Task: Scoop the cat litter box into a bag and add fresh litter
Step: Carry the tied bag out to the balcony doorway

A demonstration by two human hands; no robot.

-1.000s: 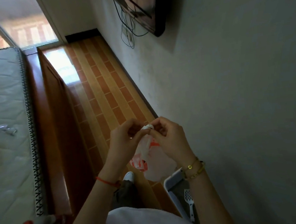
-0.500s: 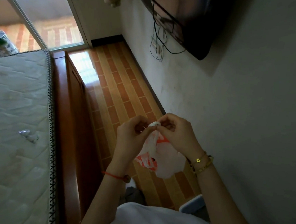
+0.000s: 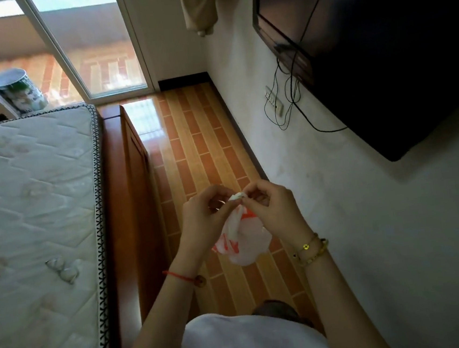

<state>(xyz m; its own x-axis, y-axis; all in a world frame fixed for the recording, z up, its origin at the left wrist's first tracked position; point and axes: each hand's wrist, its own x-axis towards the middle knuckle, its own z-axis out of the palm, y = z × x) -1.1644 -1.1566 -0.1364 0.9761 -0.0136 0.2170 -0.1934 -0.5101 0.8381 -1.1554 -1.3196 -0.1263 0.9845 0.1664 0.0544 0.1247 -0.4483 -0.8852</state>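
Mattress point(image 3: 28, 193), far left, carries a pair of glasses point(image 3: 63, 269); the view has lifted from the near floor toward the far glass door point(image 3: 84, 47). Left hand point(image 3: 202, 221): grip pinched narrow on the twisted top of the plastic bag point(image 3: 246, 242), as in both earlier frames. The bag, white with red print, hangs between the hands above the tiled floor point(image 3: 206, 148), mouth not open. Right hand point(image 3: 271, 212): grip pinching the same twisted top, fingertips meeting the left's. Litter box and scoop, at the near edge a second ago, are now out of view. Judgement: bag top is being worked apart or knotted, cannot tell which; no scooping is under way
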